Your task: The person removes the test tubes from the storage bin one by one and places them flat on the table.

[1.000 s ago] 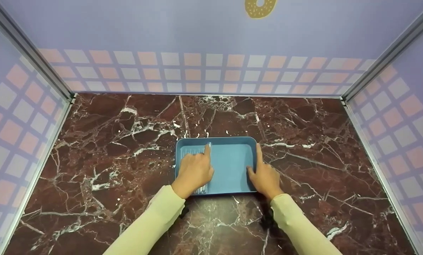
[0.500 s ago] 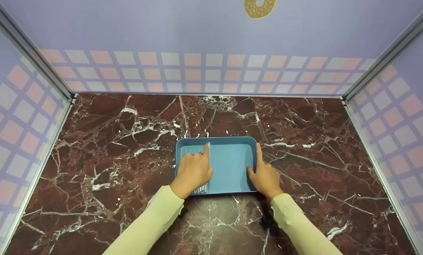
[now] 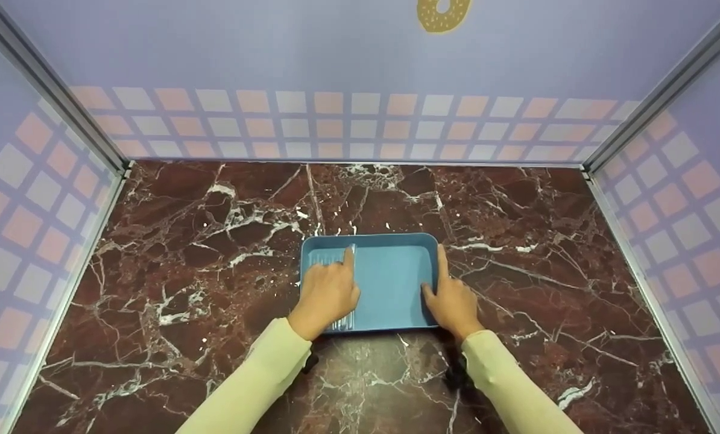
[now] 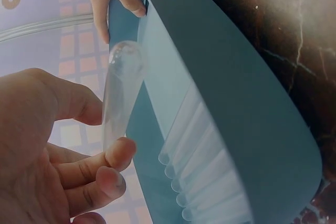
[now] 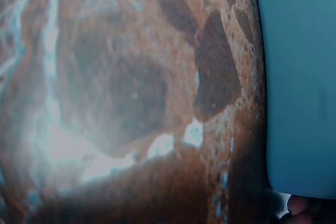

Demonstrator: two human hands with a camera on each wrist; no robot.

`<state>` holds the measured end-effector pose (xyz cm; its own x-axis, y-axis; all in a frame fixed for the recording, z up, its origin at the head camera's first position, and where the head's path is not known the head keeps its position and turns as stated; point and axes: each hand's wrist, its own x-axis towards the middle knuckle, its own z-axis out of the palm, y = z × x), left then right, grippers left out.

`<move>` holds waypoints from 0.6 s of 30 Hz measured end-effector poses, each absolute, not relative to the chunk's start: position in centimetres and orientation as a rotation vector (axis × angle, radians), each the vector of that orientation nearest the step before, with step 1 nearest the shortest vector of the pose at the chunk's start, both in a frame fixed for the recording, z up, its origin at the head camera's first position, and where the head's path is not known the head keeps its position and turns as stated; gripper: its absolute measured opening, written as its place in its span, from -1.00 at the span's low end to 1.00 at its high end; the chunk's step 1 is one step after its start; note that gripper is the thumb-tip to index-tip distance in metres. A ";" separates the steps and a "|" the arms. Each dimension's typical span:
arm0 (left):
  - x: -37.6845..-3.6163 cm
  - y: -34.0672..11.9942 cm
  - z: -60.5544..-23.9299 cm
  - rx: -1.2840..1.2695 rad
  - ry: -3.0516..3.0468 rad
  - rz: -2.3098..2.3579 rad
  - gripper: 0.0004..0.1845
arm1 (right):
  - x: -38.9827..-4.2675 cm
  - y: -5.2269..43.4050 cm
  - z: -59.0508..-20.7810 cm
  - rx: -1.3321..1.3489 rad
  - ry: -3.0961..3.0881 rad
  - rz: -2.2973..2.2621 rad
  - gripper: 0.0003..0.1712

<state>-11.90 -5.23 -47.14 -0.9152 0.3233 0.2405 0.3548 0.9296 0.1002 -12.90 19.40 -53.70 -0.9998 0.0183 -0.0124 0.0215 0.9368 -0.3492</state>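
A shallow blue tray (image 3: 396,286) rests on the table in the head view. Inside its left part, several clear test tubes (image 4: 197,156) lie side by side, partly hidden by my hand in the head view. My left hand (image 3: 325,295) holds another clear test tube (image 4: 122,95) over them, thumb on one side and fingers on the other; its rounded end shows in the left wrist view. At the tray's right wall, my right hand (image 3: 453,304) pinches the rim, thumb inside and index finger stretched along the outside. The right wrist view mostly shows tabletop and tray wall.
The brown marbled table (image 3: 547,271) extends around the tray on all sides. Purple panels with pink and white squares (image 3: 366,126) stand at the back, left and right. Dark straps or wrist mounts partly show beneath both wrists.
My left hand has shifted slightly left across the tray with the test tube. My right hand stays at the right rim, and the tray has hardly moved.
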 end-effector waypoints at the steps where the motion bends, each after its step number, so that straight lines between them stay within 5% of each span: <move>1: -11.9 -5.3 -47.2 -0.510 -2.863 -0.207 -0.34 | -12.9 19.4 -53.7 0.034 3.085 -0.558 -0.05; 18: -12.2 -4.5 -47.7 -0.524 -2.899 -0.229 -0.34 | -12.9 19.5 -53.9 0.024 3.086 -0.566 -0.03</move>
<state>-12.22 -4.50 -47.65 -0.9201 0.3307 0.2098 0.3596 0.9256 0.1180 -12.87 19.50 -53.90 -0.9999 0.0145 -0.0064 0.0158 0.9348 -0.3548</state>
